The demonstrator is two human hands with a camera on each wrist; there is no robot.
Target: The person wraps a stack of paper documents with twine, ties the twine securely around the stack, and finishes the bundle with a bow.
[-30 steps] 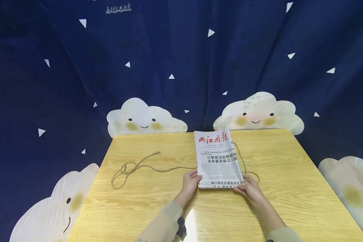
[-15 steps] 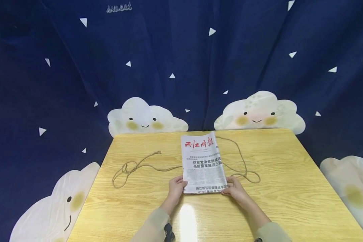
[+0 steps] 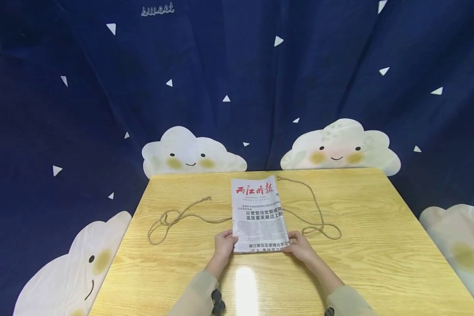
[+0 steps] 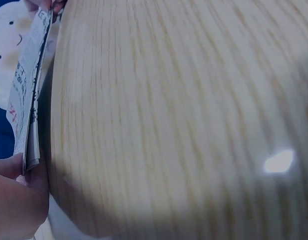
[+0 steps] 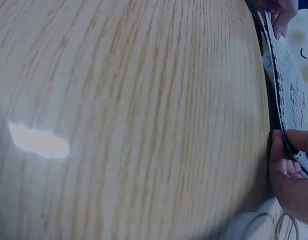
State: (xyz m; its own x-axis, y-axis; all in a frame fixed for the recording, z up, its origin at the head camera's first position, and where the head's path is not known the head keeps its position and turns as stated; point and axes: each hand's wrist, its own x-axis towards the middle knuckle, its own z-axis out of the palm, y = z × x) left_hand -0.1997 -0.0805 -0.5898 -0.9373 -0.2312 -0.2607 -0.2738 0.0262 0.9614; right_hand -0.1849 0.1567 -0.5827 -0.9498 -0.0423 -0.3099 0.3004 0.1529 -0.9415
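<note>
A folded newspaper with a red masthead lies over the middle of a thin brown rope. My left hand pinches its lower left edge, thumb on top. At the lower right corner my right hand pinches it the same way. In the left wrist view the newspaper appears edge-on as several folded layers, with the left hand at its near end. The right wrist view shows the right hand's thumb above and fingers below the newspaper. The rope's stretch under the paper is hidden.
A wooden table carries everything. One rope end lies looped to the left of the newspaper; the other curves and loops to the right, its tip near the paper's top corner. A dark blue curtain with cloud faces hangs behind the table.
Both hands have moved the newspaper left and slightly nearer, mostly in the first half second. More of the rope on the right now shows. The hands keep their hold.
</note>
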